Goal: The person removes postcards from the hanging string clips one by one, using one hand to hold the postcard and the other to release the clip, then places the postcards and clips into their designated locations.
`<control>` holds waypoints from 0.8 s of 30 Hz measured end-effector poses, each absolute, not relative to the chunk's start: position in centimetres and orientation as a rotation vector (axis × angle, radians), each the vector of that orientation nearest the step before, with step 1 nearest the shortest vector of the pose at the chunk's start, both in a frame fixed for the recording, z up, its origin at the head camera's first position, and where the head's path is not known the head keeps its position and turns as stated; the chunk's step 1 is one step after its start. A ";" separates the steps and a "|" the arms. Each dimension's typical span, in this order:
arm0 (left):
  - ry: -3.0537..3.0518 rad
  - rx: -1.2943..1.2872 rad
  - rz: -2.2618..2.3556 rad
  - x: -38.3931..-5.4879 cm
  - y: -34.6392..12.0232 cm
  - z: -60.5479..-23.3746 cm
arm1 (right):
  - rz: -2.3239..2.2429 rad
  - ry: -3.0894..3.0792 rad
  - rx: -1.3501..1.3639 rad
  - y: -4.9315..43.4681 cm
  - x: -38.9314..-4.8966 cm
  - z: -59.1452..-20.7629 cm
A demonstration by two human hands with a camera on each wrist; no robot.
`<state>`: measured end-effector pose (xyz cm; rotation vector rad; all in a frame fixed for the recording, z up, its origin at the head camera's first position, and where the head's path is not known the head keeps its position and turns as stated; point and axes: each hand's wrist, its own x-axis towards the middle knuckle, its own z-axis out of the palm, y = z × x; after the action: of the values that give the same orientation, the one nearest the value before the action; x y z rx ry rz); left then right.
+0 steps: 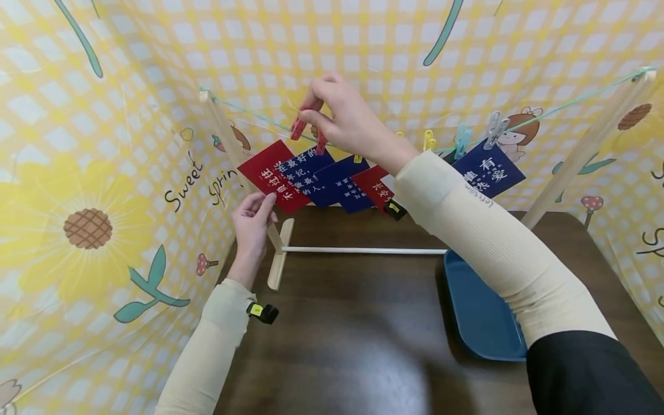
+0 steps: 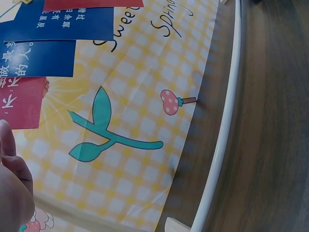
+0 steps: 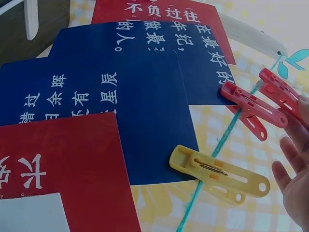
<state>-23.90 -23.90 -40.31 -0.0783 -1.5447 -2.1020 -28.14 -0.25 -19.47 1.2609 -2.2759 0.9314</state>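
Observation:
My right hand (image 1: 355, 124) pinches a red clothespin (image 3: 279, 91) by its handles, up at the green string (image 3: 227, 133) near its left end. Below it hangs a red card (image 1: 264, 167) with white writing, its lower corner between the thumb and fingers of my left hand (image 1: 251, 222). A second red clothespin (image 3: 253, 104) clips the neighbouring blue card (image 3: 203, 63) to the string. Beside that, a yellow clothespin (image 3: 219, 171) holds another blue card (image 3: 149, 116). A further red card (image 3: 87, 164) overlaps it in the right wrist view.
Wooden posts (image 1: 586, 150) carry the string, joined low by a white rod (image 1: 363, 251). Farther right, a grey clothespin (image 1: 495, 129) holds a blue card (image 1: 490, 170); a light-blue clothespin (image 1: 461, 141) is nearby. A blue tray (image 1: 482, 328) lies on the brown table (image 1: 353, 323), partly under my right sleeve.

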 end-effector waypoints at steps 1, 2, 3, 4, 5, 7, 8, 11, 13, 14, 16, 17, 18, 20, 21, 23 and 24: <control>-1.549 -0.075 -2.098 -23.8 -24.0 -40.4 | 0.929 -2.268 1.264 -0.3 -28.1 -19.5; -1.552 -0.073 -2.091 -23.8 -24.2 -40.4 | 0.929 -2.262 1.265 -0.3 -28.0 -19.5; -1.553 -0.069 -2.086 -23.7 -24.3 -40.5 | 0.930 -2.255 1.266 -0.4 -28.0 -19.6; -1.553 -0.063 -2.083 -23.6 -24.4 -40.6 | 0.931 -2.248 1.265 -0.4 -28.0 -19.6; -1.551 -0.063 -2.076 -23.5 -24.6 -40.6 | 0.933 -2.241 1.265 -0.4 -28.0 -19.7; -1.546 -0.059 -2.068 -23.4 -24.8 -40.8 | 0.937 -2.211 1.269 -0.4 -28.0 -19.7; -1.542 -0.055 -2.066 -23.3 -25.0 -40.9 | 0.941 -2.205 1.268 -0.4 -28.0 -19.8; -1.534 -0.042 -2.066 -23.1 -25.4 -41.0 | 0.951 -2.187 1.272 -0.5 -27.9 -19.7; -1.528 -0.028 -2.070 -23.0 -25.6 -41.0 | 0.960 -2.181 1.272 -0.5 -27.7 -19.6; -1.522 -0.021 -2.074 -22.9 -25.7 -41.0 | 0.964 -2.178 1.273 -0.5 -27.7 -19.6; -1.517 -0.011 -2.077 -22.7 -25.9 -40.9 | 0.967 -2.179 1.272 -0.4 -27.6 -19.5; -1.516 -0.007 -2.078 -22.6 -26.0 -40.8 | 0.967 -2.180 1.270 -0.3 -27.5 -19.5; -1.517 -0.002 -2.079 -22.6 -26.1 -40.8 | 0.966 -2.185 1.266 -0.3 -27.5 -19.5; -1.519 0.004 -2.079 -22.4 -26.2 -40.7 | 0.953 -2.185 1.259 -0.1 -27.5 -19.5; -1.522 0.004 -2.078 -22.4 -26.2 -40.7 | 0.945 -2.187 1.254 0.0 -27.5 -19.6; -1.526 0.002 -2.080 -22.4 -26.3 -40.7 | 0.926 -2.183 1.247 0.3 -27.6 -19.6; -1.526 0.001 -2.083 -22.4 -26.3 -40.7 | 0.915 -2.184 1.243 0.4 -27.6 -19.7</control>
<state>-22.40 -26.28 -40.66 0.0006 -1.5255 -2.0826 -27.56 0.39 -19.66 1.2432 -2.1837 0.9151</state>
